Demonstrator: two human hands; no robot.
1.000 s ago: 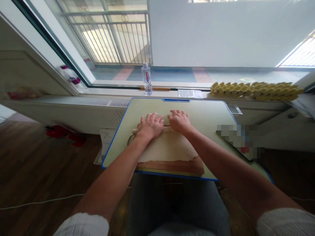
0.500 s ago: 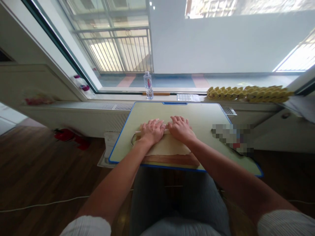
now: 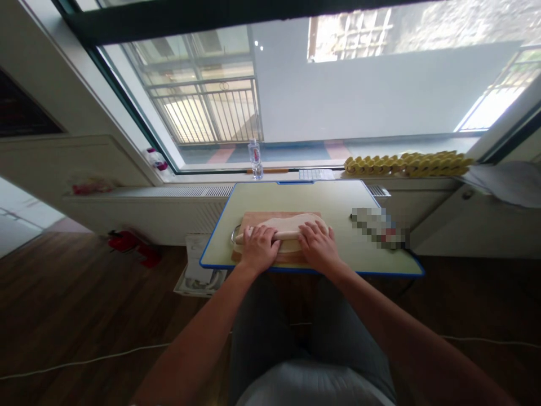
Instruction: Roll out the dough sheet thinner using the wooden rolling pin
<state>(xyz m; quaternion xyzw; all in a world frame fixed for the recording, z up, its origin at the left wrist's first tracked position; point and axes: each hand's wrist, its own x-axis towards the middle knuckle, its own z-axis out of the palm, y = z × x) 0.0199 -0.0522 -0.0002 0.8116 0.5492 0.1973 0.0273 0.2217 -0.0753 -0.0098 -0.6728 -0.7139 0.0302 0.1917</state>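
Note:
A pale rolling pin (image 3: pixel 288 234) lies crosswise on a flat sheet of dough (image 3: pixel 291 221). My left hand (image 3: pixel 259 250) is wrapped over the pin near its left end. Farther right, my right hand (image 3: pixel 318 246) grips the pin, with its fingers curled over the top and resting close to the dough. Under the dough is a wooden cutting board (image 3: pixel 257 216) with a metal handle ring (image 3: pixel 235 232) at its left side. The pin's right end is hidden beneath my right hand.
The board lies on a light table with a blue rim (image 3: pixel 338 197). A blurred-out object (image 3: pixel 379 227) rests at the table's right. Behind, a bottle (image 3: pixel 255 160) and yellow folded material (image 3: pixel 408 164) stand along the sill. A red fire extinguisher (image 3: pixel 133 247) is on the floor at left.
Both hands have drawn the rolling pin back toward my body, baring the far part of the dough and board. The camera view has tilted up somewhat.

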